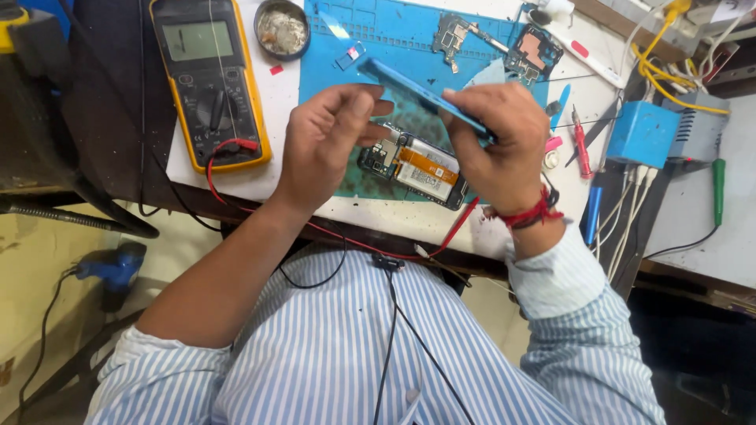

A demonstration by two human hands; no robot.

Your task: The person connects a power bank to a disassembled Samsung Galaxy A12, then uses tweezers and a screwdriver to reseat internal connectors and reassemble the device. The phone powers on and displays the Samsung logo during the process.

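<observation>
Above the opened phone, the right hand grips a blue cover; left hand half-curled, empty.

Head view, close, straight down

Blue-and-white striped shirt, sleeves rolled; red thread band on right wrist.
</observation>
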